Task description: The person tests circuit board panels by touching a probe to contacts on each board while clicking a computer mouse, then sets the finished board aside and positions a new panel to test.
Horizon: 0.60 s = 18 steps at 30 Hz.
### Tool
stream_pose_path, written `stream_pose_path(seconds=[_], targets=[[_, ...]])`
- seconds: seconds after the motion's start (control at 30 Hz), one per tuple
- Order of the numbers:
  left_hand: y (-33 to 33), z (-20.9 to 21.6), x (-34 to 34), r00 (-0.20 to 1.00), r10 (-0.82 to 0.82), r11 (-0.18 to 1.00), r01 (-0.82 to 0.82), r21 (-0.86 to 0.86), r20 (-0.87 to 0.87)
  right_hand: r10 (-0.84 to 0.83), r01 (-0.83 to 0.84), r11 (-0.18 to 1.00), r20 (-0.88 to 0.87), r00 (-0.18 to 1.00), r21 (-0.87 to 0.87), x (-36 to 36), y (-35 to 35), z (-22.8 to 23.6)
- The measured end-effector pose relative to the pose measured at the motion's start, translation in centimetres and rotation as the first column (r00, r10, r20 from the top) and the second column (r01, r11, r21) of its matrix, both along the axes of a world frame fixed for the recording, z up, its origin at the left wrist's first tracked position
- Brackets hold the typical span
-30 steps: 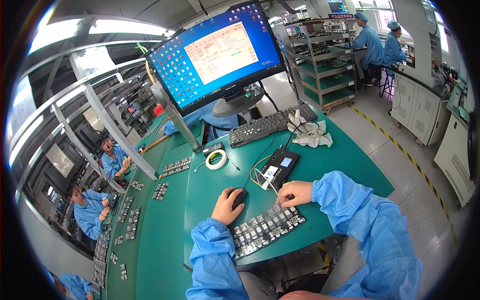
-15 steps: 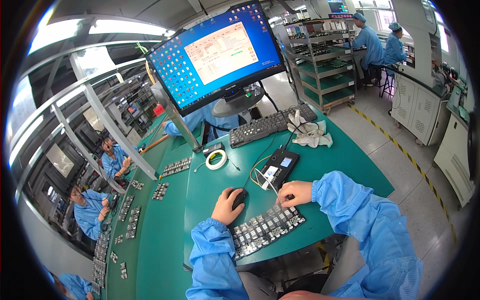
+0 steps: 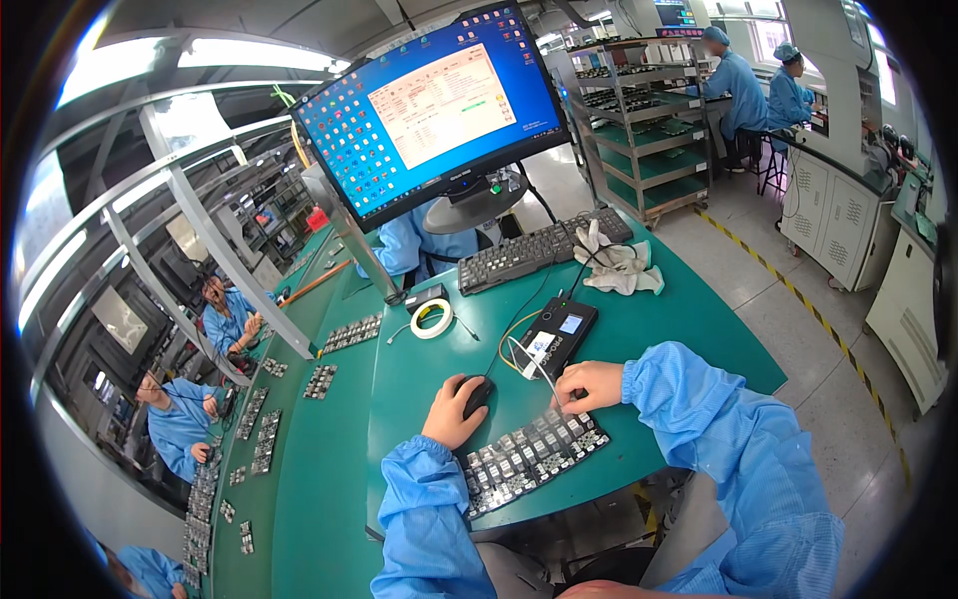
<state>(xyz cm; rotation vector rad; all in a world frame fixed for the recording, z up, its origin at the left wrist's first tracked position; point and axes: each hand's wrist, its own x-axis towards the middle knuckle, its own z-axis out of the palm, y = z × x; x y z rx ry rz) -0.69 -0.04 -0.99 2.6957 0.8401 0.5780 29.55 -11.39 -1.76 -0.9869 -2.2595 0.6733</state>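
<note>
Right hand (image 3: pixel 591 385) pinches a cable (image 3: pixel 544 375) at the board panel (image 3: pixel 534 457), probably connecting; next needs steadiness. Left hand (image 3: pixel 449 414) cups a mouse (image 3: pixel 480 397) beyond the panel.

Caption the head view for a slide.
Left hand on mouse, right hand holding a white cable by circuit boards, lit monitor behind.

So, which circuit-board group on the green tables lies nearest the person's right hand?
The wide board panel beside the right hand; the other groups lie farther left.
</note>
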Motion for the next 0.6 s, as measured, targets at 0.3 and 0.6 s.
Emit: stream_pose_path(seconds=[0.3, 0.6], targets=[[0.21, -0.16, 0.08, 1.0, -0.001, 1.0, 0.001, 0.0, -0.001, -0.003, 0.003, 1.0, -0.001, 1.0, -0.014, 0.02, -0.1, 0.25], [-0.01, 0.07, -0.09, 1.0, 0.003, 1.0, -0.003, 0.004, 0.0, -0.002, 0.002, 1.0, 0.007, 1.0, 0.0, -0.15, -0.22, 0.54]])
